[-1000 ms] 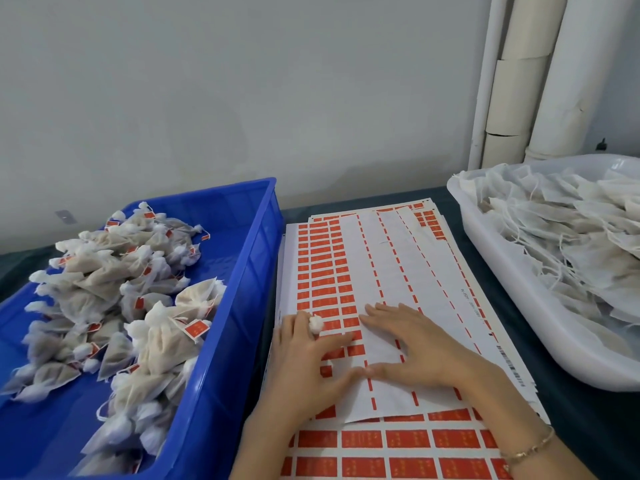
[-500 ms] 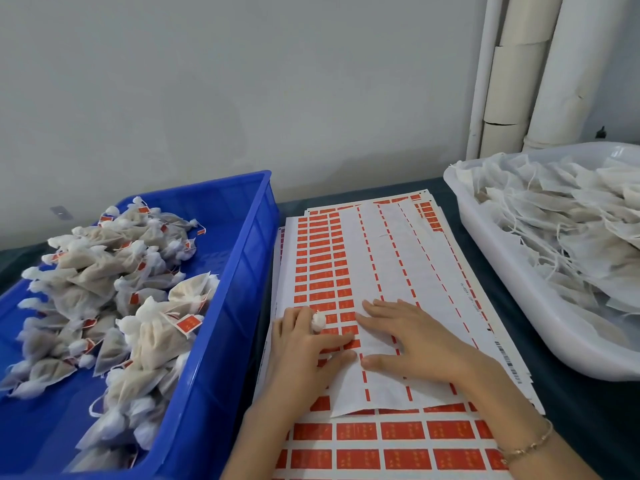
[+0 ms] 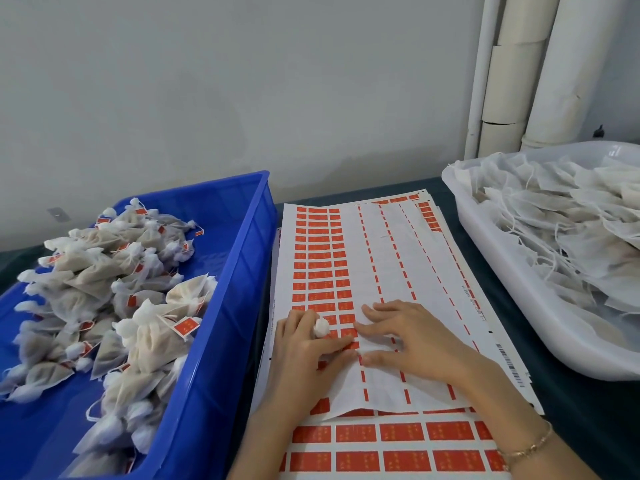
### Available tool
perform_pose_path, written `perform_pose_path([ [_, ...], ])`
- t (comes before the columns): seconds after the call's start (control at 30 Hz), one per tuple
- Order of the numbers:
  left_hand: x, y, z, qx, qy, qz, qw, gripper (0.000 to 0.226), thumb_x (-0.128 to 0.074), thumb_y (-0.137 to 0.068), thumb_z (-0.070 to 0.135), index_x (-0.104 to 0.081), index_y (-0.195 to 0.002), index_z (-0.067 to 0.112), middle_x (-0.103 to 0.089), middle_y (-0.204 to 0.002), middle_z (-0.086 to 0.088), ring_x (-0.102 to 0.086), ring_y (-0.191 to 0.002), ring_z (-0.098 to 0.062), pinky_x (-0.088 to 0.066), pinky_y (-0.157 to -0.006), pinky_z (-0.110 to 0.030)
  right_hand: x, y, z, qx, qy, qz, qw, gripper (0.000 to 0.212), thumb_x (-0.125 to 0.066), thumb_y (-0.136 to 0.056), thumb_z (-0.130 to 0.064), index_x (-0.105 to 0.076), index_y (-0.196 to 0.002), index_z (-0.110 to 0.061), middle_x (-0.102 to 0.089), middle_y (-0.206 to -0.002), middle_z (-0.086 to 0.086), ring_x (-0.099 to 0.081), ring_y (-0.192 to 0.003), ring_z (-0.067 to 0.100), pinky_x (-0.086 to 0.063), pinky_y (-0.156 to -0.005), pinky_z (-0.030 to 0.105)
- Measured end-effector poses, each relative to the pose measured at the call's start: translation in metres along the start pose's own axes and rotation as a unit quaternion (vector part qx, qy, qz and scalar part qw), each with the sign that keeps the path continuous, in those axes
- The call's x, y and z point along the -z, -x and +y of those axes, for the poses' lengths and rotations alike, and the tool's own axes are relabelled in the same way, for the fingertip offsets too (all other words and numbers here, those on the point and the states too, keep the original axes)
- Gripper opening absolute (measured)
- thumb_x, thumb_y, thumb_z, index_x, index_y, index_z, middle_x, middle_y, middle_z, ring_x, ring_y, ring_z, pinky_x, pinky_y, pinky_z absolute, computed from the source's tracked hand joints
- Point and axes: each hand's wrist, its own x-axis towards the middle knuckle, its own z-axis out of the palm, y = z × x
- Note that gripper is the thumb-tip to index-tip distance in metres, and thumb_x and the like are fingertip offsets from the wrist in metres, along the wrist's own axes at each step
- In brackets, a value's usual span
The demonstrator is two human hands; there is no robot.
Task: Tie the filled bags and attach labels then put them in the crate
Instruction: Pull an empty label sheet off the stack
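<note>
Red labels [image 3: 401, 433] in rows on the nearest sheet, stacked on the dark worktop [image 3: 588, 410]. Top sheet [image 3: 391, 258] mostly peeled, both hands on it. Left hand [image 3: 304, 351]: grip pinches white bag tuft [image 3: 320, 328] between two fingers, thumb by a red label. Right hand [image 3: 412, 341]: fingers straight, flat on sheet, bracelet [image 3: 526, 448] on wrist. Blue crate [image 3: 239, 271] left, just beside the sheets, holds tied labelled bags [image 3: 104, 271]. White tub [image 3: 485, 237] right, heaped with untied bags [image 3: 571, 230]. Pipes [image 3: 512, 64] far right.

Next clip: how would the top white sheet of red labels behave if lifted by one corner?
Probably floppy: the thin white label sheet bows at its near edge over the stack of label sheets below. Likely light: the right hand with flat fingers seems enough to pin it. It may slide on that stack.
</note>
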Motion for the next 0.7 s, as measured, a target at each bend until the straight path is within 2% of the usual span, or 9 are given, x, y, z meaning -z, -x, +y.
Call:
perform_pose_path([
  [0.2,-0.001,-0.003,0.006,-0.009,0.011,0.025,1.000,0.039,-0.055,-0.078,0.060,-0.074,-0.103,0.036,-0.060,-0.117,0.013,-0.042,-0.112,-0.009,-0.036,-0.099,-0.029,0.000,0.000,0.002,0.000,-0.007,0.003,1.000,0.060,-0.050,-0.080,-0.072,-0.039,-0.135,-0.053,-0.025,-0.150,-0.028,-0.018,-0.142,0.004,-0.017,-0.116,0.040],
  [0.37,-0.001,-0.004,0.010,-0.050,-0.001,0.050,0.997,0.030,-0.060,-0.078,0.049,-0.077,-0.093,0.030,-0.065,-0.105,0.009,-0.045,-0.100,-0.010,-0.039,-0.089,-0.026,0.000,0.001,0.002,0.005,-0.009,0.007,1.000,0.058,-0.050,-0.080,-0.071,-0.041,-0.135,-0.052,-0.025,-0.150,-0.028,-0.018,-0.142,0.004,-0.017,-0.115,0.039],
  [0.7,-0.006,0.001,0.011,-0.072,-0.015,0.078,0.994,0.021,-0.064,-0.080,0.044,-0.077,-0.087,0.029,-0.066,-0.101,0.010,-0.056,-0.097,-0.016,-0.050,-0.086,-0.030,-0.004,0.000,0.004,0.004,-0.017,0.011,1.000,0.061,-0.049,-0.078,-0.073,-0.040,-0.135,-0.053,-0.026,-0.149,-0.028,-0.018,-0.141,0.004,-0.017,-0.114,0.038],
])
